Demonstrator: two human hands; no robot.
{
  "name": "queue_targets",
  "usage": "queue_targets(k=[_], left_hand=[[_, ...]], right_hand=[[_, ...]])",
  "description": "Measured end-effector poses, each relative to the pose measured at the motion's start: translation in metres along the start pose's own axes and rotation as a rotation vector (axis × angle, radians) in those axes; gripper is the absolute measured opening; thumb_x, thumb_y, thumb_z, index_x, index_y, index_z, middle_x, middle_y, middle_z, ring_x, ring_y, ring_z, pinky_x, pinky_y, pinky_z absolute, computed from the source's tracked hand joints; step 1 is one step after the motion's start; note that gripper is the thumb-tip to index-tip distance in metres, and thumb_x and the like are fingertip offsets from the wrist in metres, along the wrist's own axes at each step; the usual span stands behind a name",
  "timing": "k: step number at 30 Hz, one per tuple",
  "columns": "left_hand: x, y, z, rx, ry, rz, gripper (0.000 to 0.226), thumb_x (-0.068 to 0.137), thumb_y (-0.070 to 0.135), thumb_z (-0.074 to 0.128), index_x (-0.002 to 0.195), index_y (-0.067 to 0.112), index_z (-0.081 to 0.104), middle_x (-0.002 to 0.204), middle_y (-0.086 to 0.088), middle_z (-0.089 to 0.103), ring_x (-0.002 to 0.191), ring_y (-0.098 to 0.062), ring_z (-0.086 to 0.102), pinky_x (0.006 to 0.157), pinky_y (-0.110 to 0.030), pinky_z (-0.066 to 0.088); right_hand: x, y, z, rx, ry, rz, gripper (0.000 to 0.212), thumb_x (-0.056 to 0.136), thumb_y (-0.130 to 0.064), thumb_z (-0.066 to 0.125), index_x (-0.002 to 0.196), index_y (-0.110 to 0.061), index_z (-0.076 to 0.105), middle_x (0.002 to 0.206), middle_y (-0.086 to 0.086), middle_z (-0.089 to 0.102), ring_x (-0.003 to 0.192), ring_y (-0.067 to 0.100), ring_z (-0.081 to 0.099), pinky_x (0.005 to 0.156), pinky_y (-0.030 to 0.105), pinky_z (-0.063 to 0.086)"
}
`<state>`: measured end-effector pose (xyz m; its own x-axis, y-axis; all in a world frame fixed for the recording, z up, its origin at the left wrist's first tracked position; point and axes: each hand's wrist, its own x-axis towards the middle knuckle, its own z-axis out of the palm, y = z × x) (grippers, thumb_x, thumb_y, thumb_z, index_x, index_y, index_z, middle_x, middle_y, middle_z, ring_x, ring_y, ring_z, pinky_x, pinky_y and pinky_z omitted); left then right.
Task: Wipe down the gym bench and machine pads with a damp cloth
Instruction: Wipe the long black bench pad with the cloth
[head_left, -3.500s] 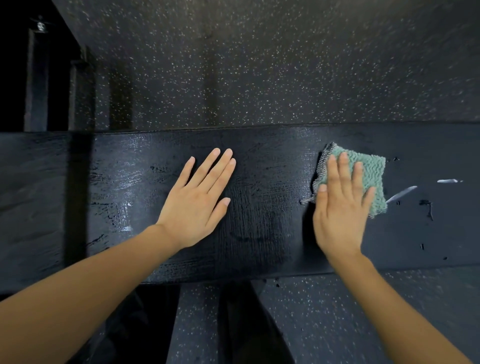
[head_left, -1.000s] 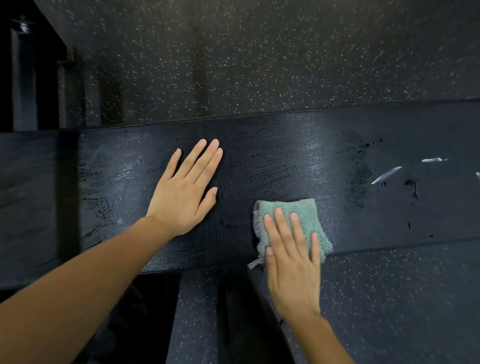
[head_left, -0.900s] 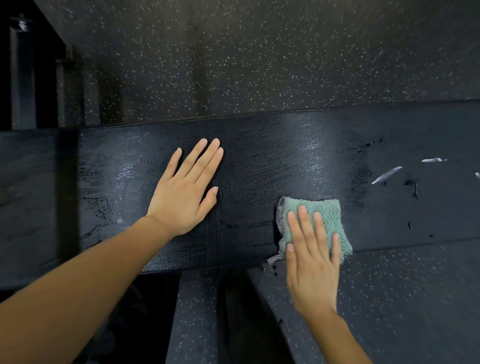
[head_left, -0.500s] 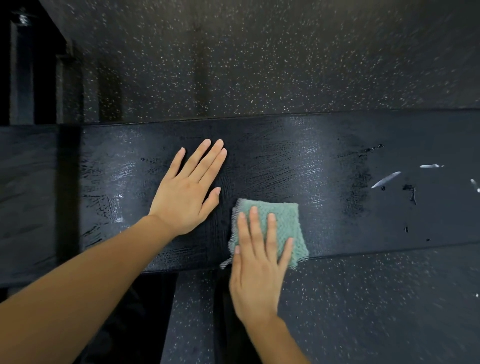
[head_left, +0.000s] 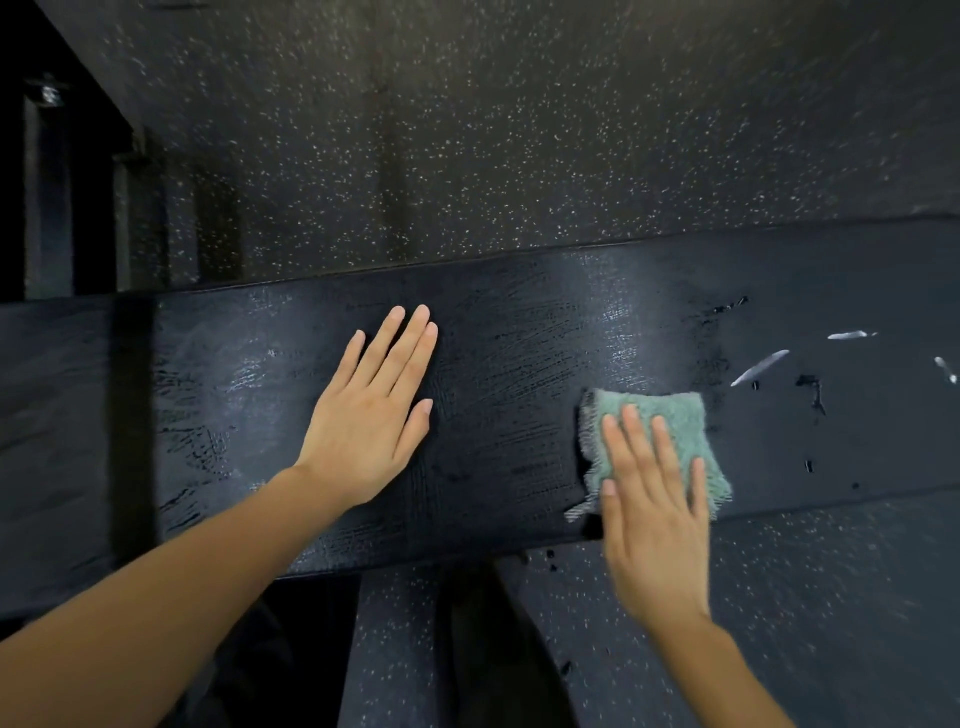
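Cloth (head_left: 670, 426), one only, teal and folded into a rough square with a frayed left edge, lies on the near right part of the single black padded tabletop (head_left: 519, 332), reaching its near edge. The right grip (head_left: 654, 519) presses it flat, fingers straight and slightly spread, not curled round it. The left grip (head_left: 371, 415) rests palm down on the pad further left, fingers straight and close together, apart from the cloth. Wet streaks shine across the pad's middle. Three pale marks (head_left: 758, 367) show toward its right end. Dark speckled floor (head_left: 467, 156) lies beyond and beneath; the far left is in shadow.
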<state>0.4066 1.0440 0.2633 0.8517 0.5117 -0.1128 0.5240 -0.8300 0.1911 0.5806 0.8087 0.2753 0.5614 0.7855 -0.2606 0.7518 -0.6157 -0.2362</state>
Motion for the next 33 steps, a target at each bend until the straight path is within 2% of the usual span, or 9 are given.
queue_targets(k=[4, 8, 13, 16, 18, 20, 22, 28, 33], left_hand=[[0.006, 0.01, 0.001, 0.003, -0.001, 0.013, 0.061, 0.103, 0.033, 0.024, 0.158, 0.007, 0.017, 0.167, -0.007, 0.012, 0.154, -0.024, 0.006, 0.124, -0.043, 0.007], [0.02, 0.024, 0.002, 0.004, -0.001, 0.009, 0.061, 0.103, 0.033, 0.023, 0.158, 0.006, 0.017, 0.167, -0.007, 0.011, 0.154, -0.025, 0.005, 0.124, -0.044, 0.008], [0.034, 0.037, 0.003, 0.014, -0.006, 0.017, 0.062, 0.102, 0.033, 0.022, 0.158, 0.006, 0.016, 0.167, -0.007, 0.01, 0.154, -0.024, 0.004, 0.124, -0.045, 0.008], [0.045, 0.043, 0.004, 0.017, -0.002, 0.036, 0.062, 0.102, 0.032, 0.024, 0.158, 0.006, 0.017, 0.167, -0.007, 0.01, 0.154, -0.024, 0.005, 0.124, -0.044, 0.007], [0.051, 0.047, 0.004, 0.022, -0.003, 0.046, 0.063, 0.101, 0.032, 0.024, 0.158, 0.006, 0.017, 0.167, -0.007, 0.01, 0.154, -0.024, 0.005, 0.124, -0.044, 0.007], [0.057, 0.05, 0.004, 0.032, -0.003, 0.053, 0.063, 0.101, 0.033, 0.024, 0.158, 0.005, 0.017, 0.166, -0.008, 0.011, 0.154, -0.025, 0.006, 0.124, -0.044, 0.007], [0.059, 0.053, 0.004, 0.038, -0.002, 0.055, 0.063, 0.101, 0.033, 0.024, 0.157, 0.005, 0.017, 0.166, -0.008, 0.012, 0.154, -0.025, 0.007, 0.124, -0.044, 0.007], [0.06, 0.053, 0.003, 0.037, 0.0, 0.066, 0.063, 0.101, 0.033, 0.023, 0.157, 0.005, 0.019, 0.166, -0.008, 0.013, 0.154, -0.024, 0.008, 0.124, -0.046, 0.011], [0.06, 0.053, 0.004, 0.02, 0.001, 0.072, 0.062, 0.101, 0.033, 0.024, 0.157, 0.005, 0.02, 0.166, -0.008, 0.014, 0.154, -0.024, 0.009, 0.123, -0.047, 0.013]], right_hand=[[0.01, 0.031, -0.012, 0.03, 0.032, 0.086, 0.052, 0.105, -0.036, 0.017, 0.158, -0.032, 0.016, 0.165, -0.015, 0.008, 0.152, 0.01, 0.002, 0.122, 0.037, -0.005], [0.007, 0.016, -0.007, 0.035, 0.057, 0.069, 0.052, 0.106, -0.036, 0.015, 0.158, -0.029, 0.017, 0.165, -0.011, 0.009, 0.153, 0.015, 0.002, 0.122, 0.041, -0.008], [-0.012, -0.018, 0.007, -0.008, 0.03, -0.091, 0.053, 0.106, -0.034, 0.007, 0.155, -0.025, 0.025, 0.163, -0.005, 0.023, 0.151, 0.023, 0.016, 0.118, 0.053, 0.011], [-0.013, -0.018, 0.007, -0.036, 0.016, -0.124, 0.053, 0.107, -0.032, 0.007, 0.155, -0.026, 0.025, 0.162, -0.006, 0.025, 0.15, 0.022, 0.021, 0.116, 0.053, 0.016], [-0.007, -0.012, 0.004, -0.049, 0.017, -0.14, 0.051, 0.106, -0.031, 0.015, 0.155, -0.027, 0.028, 0.162, -0.007, 0.027, 0.149, 0.02, 0.023, 0.116, 0.052, 0.018], [0.004, -0.008, 0.0, -0.036, 0.026, -0.136, 0.053, 0.102, -0.029, 0.026, 0.155, -0.026, 0.03, 0.162, -0.007, 0.027, 0.149, 0.019, 0.023, 0.117, 0.051, 0.017], [0.021, -0.006, -0.005, -0.026, 0.043, -0.114, 0.055, 0.1, -0.028, 0.029, 0.155, -0.026, 0.029, 0.162, -0.007, 0.026, 0.15, 0.019, 0.021, 0.117, 0.05, 0.013], [0.107, -0.008, -0.02, -0.008, 0.081, -0.029, 0.057, 0.101, -0.032, 0.017, 0.157, -0.029, 0.018, 0.165, -0.01, 0.013, 0.152, 0.016, 0.007, 0.119, 0.046, -0.003], [0.136, -0.012, -0.027, 0.04, 0.1, 0.016, 0.058, 0.1, -0.034, 0.01, 0.158, -0.03, 0.014, 0.165, -0.011, 0.008, 0.153, 0.016, 0.003, 0.12, 0.048, -0.002]])
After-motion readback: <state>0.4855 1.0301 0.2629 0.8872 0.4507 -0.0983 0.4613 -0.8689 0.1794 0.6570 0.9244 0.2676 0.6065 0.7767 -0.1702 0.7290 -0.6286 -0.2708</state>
